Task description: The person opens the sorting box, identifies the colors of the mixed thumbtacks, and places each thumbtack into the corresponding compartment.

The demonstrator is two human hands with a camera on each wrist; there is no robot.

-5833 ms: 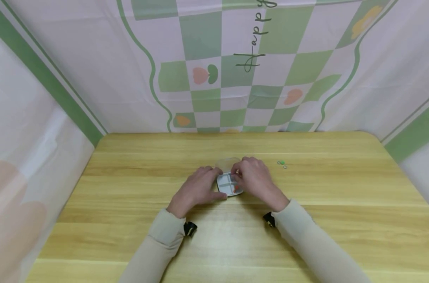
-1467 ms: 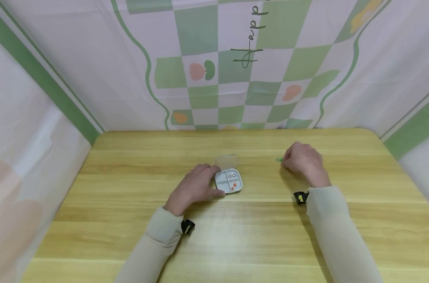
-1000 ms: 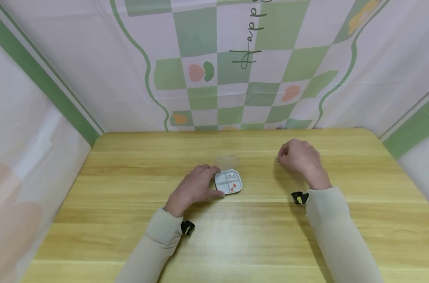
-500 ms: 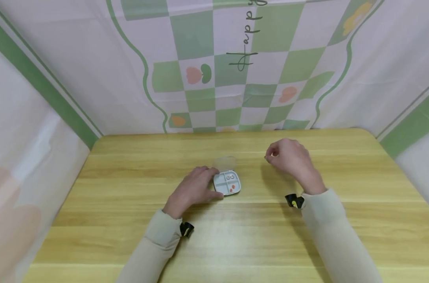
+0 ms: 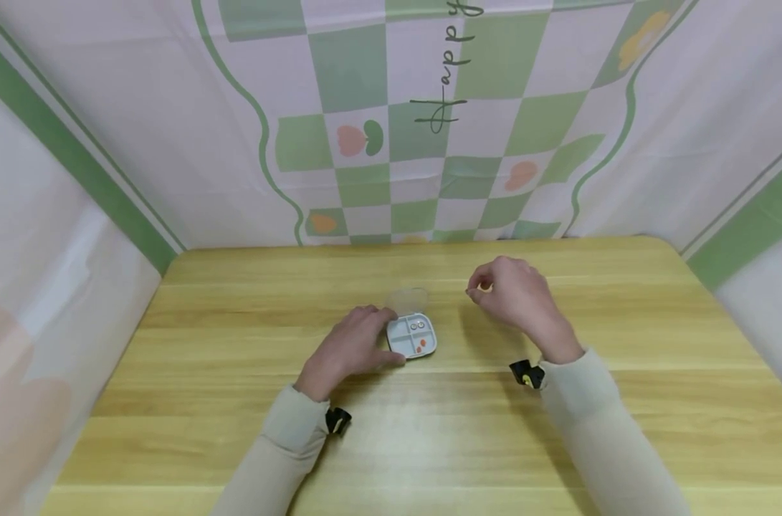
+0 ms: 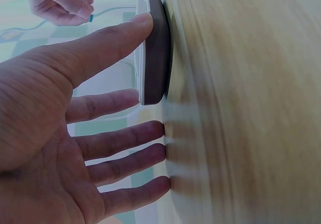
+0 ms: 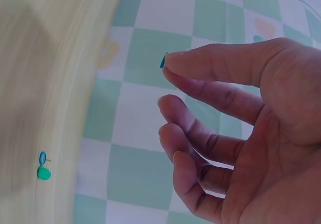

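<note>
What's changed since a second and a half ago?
The right hand has moved left, toward the box, now pinching a tiny bluish piece. The left hand has stayed at the box, whose lid is still open; the orange bits and small round pieces inside look unmoved.

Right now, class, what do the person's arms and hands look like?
The left sleeve and right sleeve are long and pale beige. The left wrist device and right wrist device are black, the latter with a yellow patch. The left hand and right hand are bare.
</note>
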